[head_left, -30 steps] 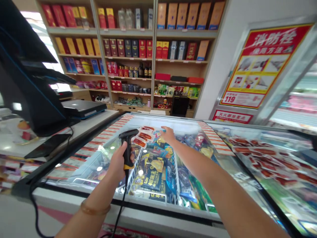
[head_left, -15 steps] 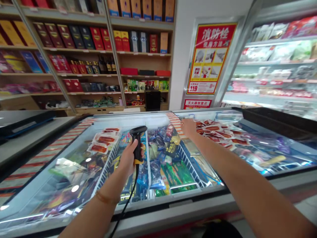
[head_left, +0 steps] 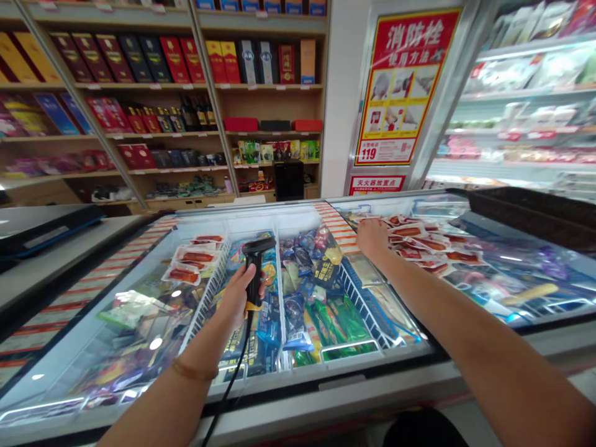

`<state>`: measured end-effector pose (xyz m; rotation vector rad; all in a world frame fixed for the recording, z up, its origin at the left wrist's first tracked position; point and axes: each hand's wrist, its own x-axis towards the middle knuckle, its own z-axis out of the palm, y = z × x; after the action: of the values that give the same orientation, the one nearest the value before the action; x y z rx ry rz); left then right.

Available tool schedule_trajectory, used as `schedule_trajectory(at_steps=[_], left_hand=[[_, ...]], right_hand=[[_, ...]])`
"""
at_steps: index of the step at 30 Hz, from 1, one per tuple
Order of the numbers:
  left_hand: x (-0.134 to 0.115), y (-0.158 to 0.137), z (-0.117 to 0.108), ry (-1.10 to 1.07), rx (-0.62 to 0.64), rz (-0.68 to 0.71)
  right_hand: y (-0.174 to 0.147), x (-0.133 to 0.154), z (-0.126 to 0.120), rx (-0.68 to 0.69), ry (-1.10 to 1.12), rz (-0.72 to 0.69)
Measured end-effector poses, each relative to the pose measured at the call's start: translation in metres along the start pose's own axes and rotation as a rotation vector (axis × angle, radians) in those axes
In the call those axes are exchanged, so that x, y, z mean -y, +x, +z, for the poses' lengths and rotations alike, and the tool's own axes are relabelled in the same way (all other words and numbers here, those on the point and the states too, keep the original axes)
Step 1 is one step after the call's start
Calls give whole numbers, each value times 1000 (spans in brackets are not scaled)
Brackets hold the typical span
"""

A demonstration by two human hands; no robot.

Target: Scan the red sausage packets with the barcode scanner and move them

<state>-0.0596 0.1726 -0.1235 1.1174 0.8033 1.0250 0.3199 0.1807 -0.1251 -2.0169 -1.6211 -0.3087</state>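
The left hand [head_left: 237, 297] is closed round the grip of a black scanner [head_left: 255, 264], held upright over the freezer [head_left: 298, 379] at about 6 o'clock from its middle; it looks light, stiff and easy to hold by that handle, its cord [head_left: 233, 385] trailing down toward the viewer. The right hand [head_left: 372, 238] lies fingers down on the glass lid at 1 o'clock from the scanner, holding nothing that I can see, touching the edge of flat red-labelled packs [head_left: 419, 245], likely cold and slippery under the glass.
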Motion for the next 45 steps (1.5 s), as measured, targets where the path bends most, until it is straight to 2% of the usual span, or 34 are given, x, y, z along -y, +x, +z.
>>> schedule_trajectory(at_steps=[2,6,8,10,12,13,15,16,19,22,25,27,31,33,37,45], left_hand=[[1,-1,2,9,-4,3],[3,-3,4,-2,-13,14],[3,-5,4,-11,-16,16],[2,-6,4,-17,-17,16],[1,-6,3,-16,-16,10],[1,-6,3,-14,-16,11],[1,-6,1,-11,-16,27],[1,-5,1,-7,-14,36],[3,-4,-1,-4,-8,39],[2,-5,-1,-20,0,33],[0,-8,2,-20,31,17],[-1,-11,4,-12,62,1],[-1,-18,10,29,128,9],[1,-21,12,55,148,24],[5,-21,12,78,194,39],[7,-17,8,110,262,29]], right_hand=[[-4,23,5,-13,-157,19],[-20,85,26,102,-215,-53],[-28,111,34,144,-185,-120],[-34,125,38,116,-77,-229],[-36,126,37,22,28,-295],[-37,121,36,-34,57,-286],[-36,107,31,-103,56,-192],[-36,100,29,-91,37,-132],[-34,82,22,126,-30,-53],[-30,74,16,361,-23,-105],[-27,69,13,454,72,-122],[-26,67,14,415,135,-99],[-29,67,27,137,297,-4],[-31,70,35,39,380,45],[-34,77,42,18,507,88],[-36,84,37,-33,492,71]])
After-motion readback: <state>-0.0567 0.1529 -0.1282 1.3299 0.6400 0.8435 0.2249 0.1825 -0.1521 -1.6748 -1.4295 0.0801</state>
